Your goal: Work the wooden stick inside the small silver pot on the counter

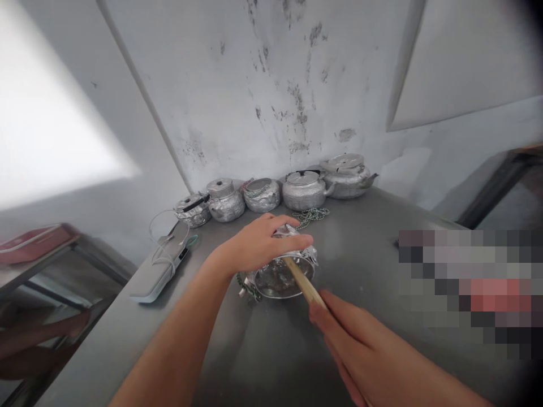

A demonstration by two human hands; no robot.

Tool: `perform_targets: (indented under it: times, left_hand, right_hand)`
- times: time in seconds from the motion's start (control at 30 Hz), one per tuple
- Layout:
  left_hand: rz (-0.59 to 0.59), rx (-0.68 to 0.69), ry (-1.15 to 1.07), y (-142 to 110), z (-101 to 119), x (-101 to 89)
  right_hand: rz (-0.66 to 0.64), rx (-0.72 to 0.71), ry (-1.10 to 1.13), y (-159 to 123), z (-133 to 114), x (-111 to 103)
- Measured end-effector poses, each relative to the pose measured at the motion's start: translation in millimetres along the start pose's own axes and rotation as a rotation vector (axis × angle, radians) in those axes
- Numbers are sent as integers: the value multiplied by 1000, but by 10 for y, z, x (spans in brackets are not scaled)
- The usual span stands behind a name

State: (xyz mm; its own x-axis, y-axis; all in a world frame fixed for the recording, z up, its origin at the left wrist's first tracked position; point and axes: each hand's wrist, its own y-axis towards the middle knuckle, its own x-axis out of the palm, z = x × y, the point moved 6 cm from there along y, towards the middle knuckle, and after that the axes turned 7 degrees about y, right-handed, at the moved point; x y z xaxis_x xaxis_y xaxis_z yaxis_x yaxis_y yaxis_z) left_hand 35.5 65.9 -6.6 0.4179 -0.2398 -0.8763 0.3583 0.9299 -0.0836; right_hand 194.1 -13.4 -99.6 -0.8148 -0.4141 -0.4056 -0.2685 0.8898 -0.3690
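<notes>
My left hand lies over a silver metal kettle tipped on its side on the grey metal table, fingers curled round its body, its open mouth facing me. My right hand grips a wooden stick whose far end reaches into the kettle's opening. A green-and-white cord hangs at the kettle's left side.
Several silver kettles stand in a row along the stained wall at the table's back. A green beaded cord lies before them. A flat grey case with white cables lies at the left edge. A red-topped shelf is at far left.
</notes>
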Motion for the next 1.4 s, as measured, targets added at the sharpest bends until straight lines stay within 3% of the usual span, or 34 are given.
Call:
perform_targets:
  times: [0.27,0.6,0.83,0.97,1.1,1.27,1.4]
  left_hand:
    - [-6,-6,-4,-1,-9,-2]
    - [1,-14,-12,8,-27,11]
    - [-9,-13,-11,5,-14,11]
    - [-8,-3,-6,9,-19,12]
    - [0,4,-1,13,-22,5]
    - [-2,2,2,12,-18,4]
    - [-7,-2,8,14,-15,5]
  right_hand:
    - [-36,21,5,-6,44,21]
    - [-47,-74,-79,50,74,-6]
    - [-93,21,21,32,40,-8]
    - [-107,58,-30,3,-49,-11]
    - [-129,19,-13,-6,-107,21]
    - [-141,131,53,11,2,26]
    - [-87,18,-36,34,8,-5]
